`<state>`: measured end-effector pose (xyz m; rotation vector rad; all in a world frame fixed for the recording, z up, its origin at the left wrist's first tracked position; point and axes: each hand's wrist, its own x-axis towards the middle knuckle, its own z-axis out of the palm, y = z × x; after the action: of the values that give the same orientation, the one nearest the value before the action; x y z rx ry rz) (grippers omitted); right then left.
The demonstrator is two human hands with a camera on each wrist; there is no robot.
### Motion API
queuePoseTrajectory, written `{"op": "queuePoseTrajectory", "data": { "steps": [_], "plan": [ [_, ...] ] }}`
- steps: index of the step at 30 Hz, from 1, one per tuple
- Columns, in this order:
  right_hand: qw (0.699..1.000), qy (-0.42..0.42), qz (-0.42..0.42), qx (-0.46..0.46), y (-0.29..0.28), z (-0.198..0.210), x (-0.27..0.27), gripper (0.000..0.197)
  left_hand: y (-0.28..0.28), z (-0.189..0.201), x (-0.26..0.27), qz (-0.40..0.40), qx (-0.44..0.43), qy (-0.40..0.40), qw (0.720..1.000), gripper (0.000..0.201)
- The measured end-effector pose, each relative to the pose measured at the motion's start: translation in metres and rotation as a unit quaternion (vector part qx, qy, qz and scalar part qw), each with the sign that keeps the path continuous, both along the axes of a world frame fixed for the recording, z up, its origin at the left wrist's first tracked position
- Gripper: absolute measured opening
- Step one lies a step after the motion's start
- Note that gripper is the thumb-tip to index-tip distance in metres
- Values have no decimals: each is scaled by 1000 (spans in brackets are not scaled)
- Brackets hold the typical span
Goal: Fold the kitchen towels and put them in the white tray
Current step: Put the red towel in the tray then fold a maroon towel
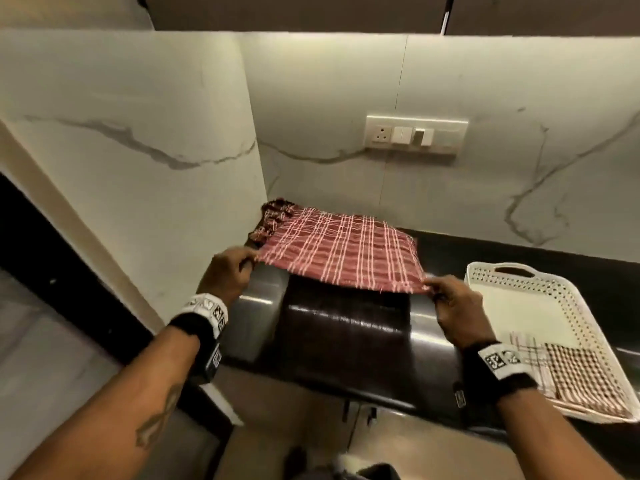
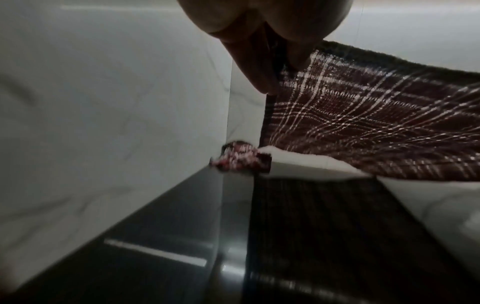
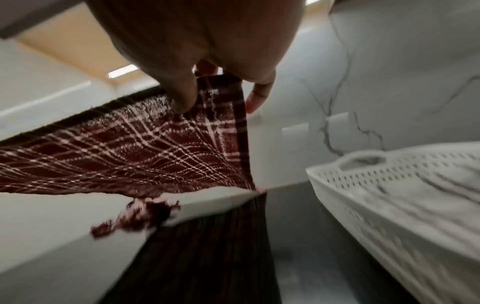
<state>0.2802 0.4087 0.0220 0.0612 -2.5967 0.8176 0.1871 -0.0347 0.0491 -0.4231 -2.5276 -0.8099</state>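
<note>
From the head camera I see my left hand (image 1: 230, 273) pinching the near left corner of the red plaid towel (image 1: 341, 252), and my right hand (image 1: 457, 306) pinching its near right corner; the cloth is stretched between them and lifted above the black counter (image 1: 346, 341), its far edge low near the marble wall (image 1: 450, 81); a crumpled dark plaid towel (image 1: 273, 216) lies in the corner behind it, partly covered; the white tray (image 1: 585, 327) sits on the counter to my right, well clear of the raised towel, with a folded checked towel (image 1: 571, 372) lying at its near end; a switch plate (image 1: 415, 135) is set in the wall above.

From the left wrist camera, my fingers (image 2: 259, 67) grasp the towel's corner, and the plaid towel (image 2: 376, 123) spreads away to the right above the dark counter (image 2: 155, 236); the crumpled towel (image 2: 241, 158) shows blurred in the corner.

From the right wrist camera, my thumb and fingers (image 3: 182, 92) clamp the towel's corner, and the plaid towel (image 3: 130, 154) runs off to the left; the crumpled towel (image 3: 140, 216) is a blur below it; the tray's perforated wall (image 3: 376, 195) stands just beside, on the right.
</note>
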Motion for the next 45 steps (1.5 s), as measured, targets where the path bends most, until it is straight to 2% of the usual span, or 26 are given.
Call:
{"op": "queuePoseTrajectory", "data": {
  "steps": [3,5,9,12,16,18,21,23,26,30,34,40,45],
  "plan": [
    [997,-82,-9,-10,-3,-47,41,34,-11,-56,45,-10,-35,-112,993,24],
    [989,-148,5,-9,-3,-67,63,27,-17,-85,68,-14,-84,-199,976,22],
    [966,-256,47,-5,6,-90,91,34,-26,-113,100,-27,-99,-320,942,12],
    [944,-322,59,-45,8,-80,109,32,-30,-112,113,-27,-78,-361,929,9],
    [887,-425,107,-143,8,-32,118,4,-40,-90,110,-70,-94,-384,916,7],
    [891,-402,108,-179,10,-11,110,2,-46,-80,99,-75,-66,-394,913,7],
    [926,-312,52,-204,14,-1,72,12,-45,-72,66,-63,-2,-372,926,9],
    [953,-253,16,-166,18,-10,36,20,-36,-69,38,-36,28,-332,942,10],
    [963,-222,-61,-141,23,-35,-27,15,-17,-74,-17,-1,51,-303,952,10],
    [951,-232,-168,-118,20,-67,-93,8,7,-96,-82,42,33,-309,949,10],
    [935,-264,-221,-88,21,-90,-123,10,21,-122,-115,58,21,-315,947,10],
    [918,-292,-264,-59,22,-110,-138,13,22,-148,-135,46,8,-317,947,11],
    [910,-311,-270,-38,19,-109,-142,11,22,-153,-142,68,1,-328,942,3]
  ]
}}
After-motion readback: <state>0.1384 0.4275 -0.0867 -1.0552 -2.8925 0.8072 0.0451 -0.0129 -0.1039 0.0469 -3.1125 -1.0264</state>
